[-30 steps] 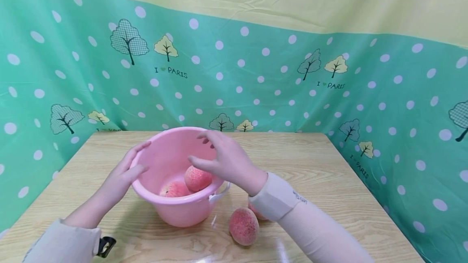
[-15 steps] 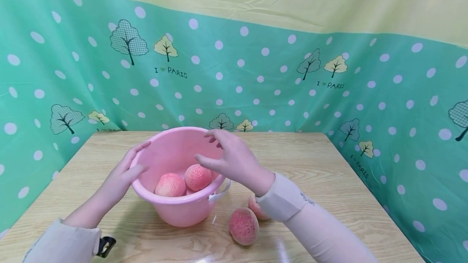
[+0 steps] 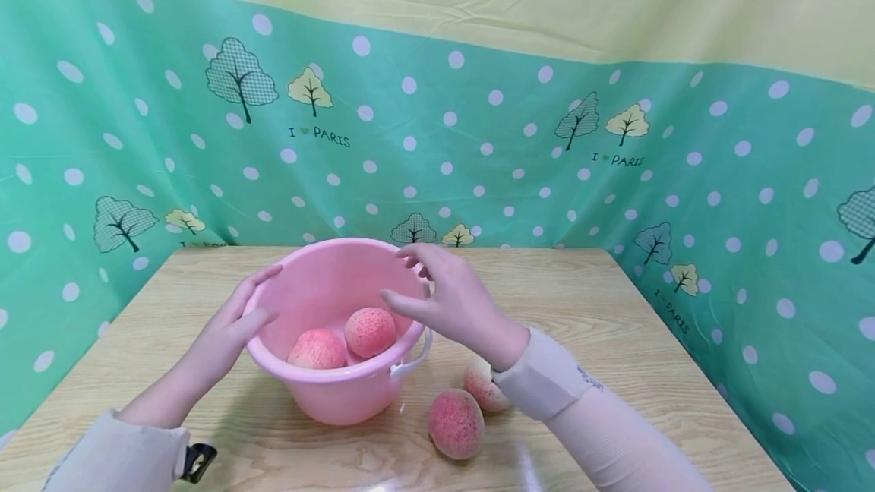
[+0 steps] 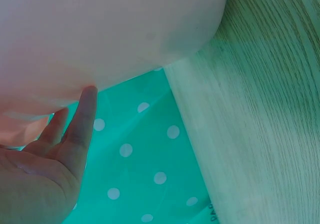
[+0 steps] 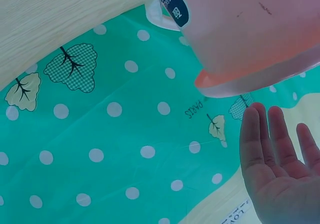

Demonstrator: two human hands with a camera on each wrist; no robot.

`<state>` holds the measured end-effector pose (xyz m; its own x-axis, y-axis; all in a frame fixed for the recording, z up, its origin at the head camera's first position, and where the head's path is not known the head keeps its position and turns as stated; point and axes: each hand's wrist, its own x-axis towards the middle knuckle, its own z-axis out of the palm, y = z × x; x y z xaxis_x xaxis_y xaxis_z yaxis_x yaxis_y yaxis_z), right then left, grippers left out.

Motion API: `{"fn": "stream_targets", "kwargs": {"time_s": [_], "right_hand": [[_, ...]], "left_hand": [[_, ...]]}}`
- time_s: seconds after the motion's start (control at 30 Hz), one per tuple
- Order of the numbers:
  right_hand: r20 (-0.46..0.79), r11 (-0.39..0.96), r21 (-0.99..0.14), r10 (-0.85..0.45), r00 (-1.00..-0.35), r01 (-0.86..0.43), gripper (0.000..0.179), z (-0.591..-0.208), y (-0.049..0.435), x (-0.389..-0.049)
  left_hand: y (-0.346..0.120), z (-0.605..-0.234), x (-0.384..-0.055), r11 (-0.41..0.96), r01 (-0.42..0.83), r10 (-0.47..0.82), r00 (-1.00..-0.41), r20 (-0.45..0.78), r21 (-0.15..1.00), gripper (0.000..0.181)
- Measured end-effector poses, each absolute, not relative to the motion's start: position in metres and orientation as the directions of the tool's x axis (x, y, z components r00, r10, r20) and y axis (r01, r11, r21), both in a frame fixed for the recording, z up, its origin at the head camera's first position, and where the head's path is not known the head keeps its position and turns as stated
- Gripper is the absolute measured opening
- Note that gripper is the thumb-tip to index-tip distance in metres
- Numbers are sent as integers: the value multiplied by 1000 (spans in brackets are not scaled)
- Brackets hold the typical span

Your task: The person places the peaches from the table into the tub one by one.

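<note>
A pink bucket (image 3: 342,397) stands on the table with its mouth tipped toward me. Two pinkish peaches lie in its bottom, a left peach (image 3: 317,349) and a right peach (image 3: 371,332). My left hand (image 3: 232,317) holds the bucket's left rim, thumb over the inside; in the left wrist view its fingers (image 4: 82,121) press the outer wall. Over the right rim hovers my right hand (image 3: 444,291), fingers loosely bent around nothing; the right wrist view shows it apart from the bucket. Outside, a front peach (image 3: 456,424) and a back peach (image 3: 487,386), partly behind my right sleeve, rest on the table.
The wood-grain table (image 3: 547,287) is closed in by a green dotted curtain (image 3: 478,135) at the back and sides. A white handle (image 3: 413,361) hangs at the bucket's right side. A black clip (image 3: 198,463) sits by my left cuff.
My right hand has drawn back to the right from over the bucket's mouth. The left peach inside has shifted and come to sit beside the other. The left hand stays put.
</note>
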<state>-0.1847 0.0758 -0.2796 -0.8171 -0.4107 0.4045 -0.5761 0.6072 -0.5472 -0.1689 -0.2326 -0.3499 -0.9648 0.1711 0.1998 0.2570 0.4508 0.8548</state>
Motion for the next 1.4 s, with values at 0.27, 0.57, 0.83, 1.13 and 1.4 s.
{"fn": "stream_targets", "kwargs": {"time_s": [0.27,0.57,0.83,1.13,1.4], "right_hand": [[437,596,-546,-397,-807,-589,45,-283,84,-186],[461,581,-543,-398,-793,-607,49,-288,89,-185],[461,582,-544,-394,-795,-604,50,-294,93,-183],[446,599,-562,-362,-819,-570,47,-300,98,-181],[435,618,-562,-345,-832,-550,46,-303,105,-180]], "left_hand": [[-232,-350,-169,451,254,168,-966,198,856,59],[-232,-349,-168,468,239,161,-970,183,851,59],[-231,-349,-168,456,245,165,-968,189,855,58],[-231,-349,-168,449,253,170,-966,197,857,58],[-231,-350,-168,442,255,170,-965,199,860,58]]}}
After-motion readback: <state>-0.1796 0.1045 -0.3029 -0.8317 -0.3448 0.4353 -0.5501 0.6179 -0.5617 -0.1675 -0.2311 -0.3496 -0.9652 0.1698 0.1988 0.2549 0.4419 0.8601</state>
